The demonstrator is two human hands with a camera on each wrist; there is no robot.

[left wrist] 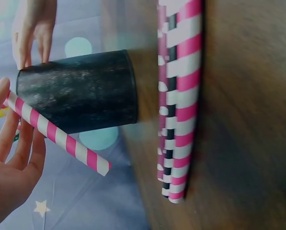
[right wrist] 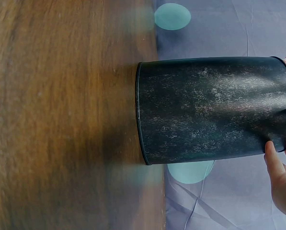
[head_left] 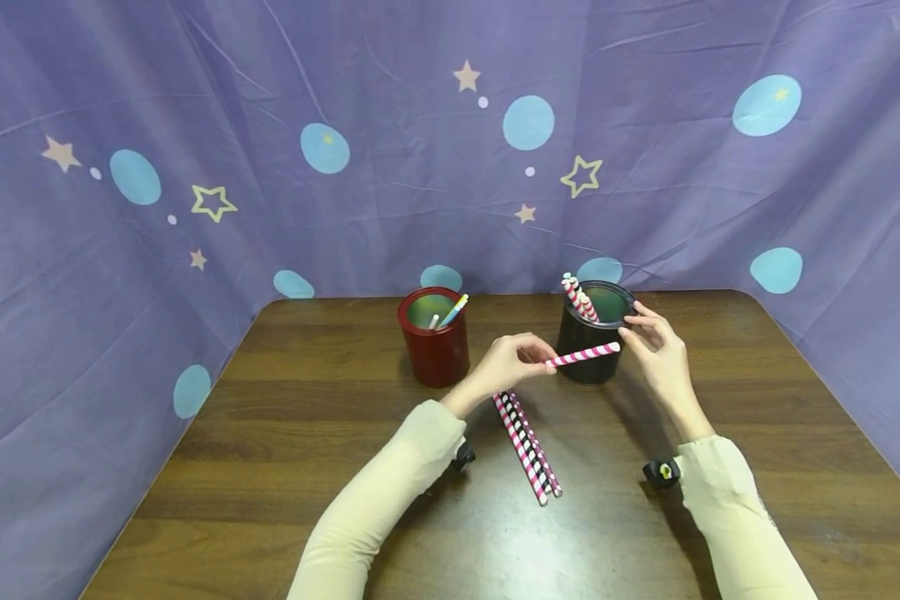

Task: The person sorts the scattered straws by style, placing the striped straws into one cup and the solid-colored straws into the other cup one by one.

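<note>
My left hand (head_left: pixel 516 358) pinches a pink-and-white striped paper straw (head_left: pixel 583 355) near one end. The straw lies nearly level in the air, its far end crossing in front of the black can (head_left: pixel 587 367) in the head view. My right hand (head_left: pixel 662 358) touches the right side of the can's rim with fairly straight, spread fingertips. The can stands upright with several striped straws (head_left: pixel 581 300) leaning inside at its left. Below my left hand, three patterned straws (head_left: pixel 527 446), pink-striped, black-striped and dotted, lie side by side on the table.
To the left stands a dark red can (head_left: pixel 437 354) with a blue-and-yellow stick (head_left: pixel 453 312) and a white-tipped one inside. The brown wooden table (head_left: pixel 307 500) ends at a purple curtain (head_left: pixel 390 217) behind and at the sides.
</note>
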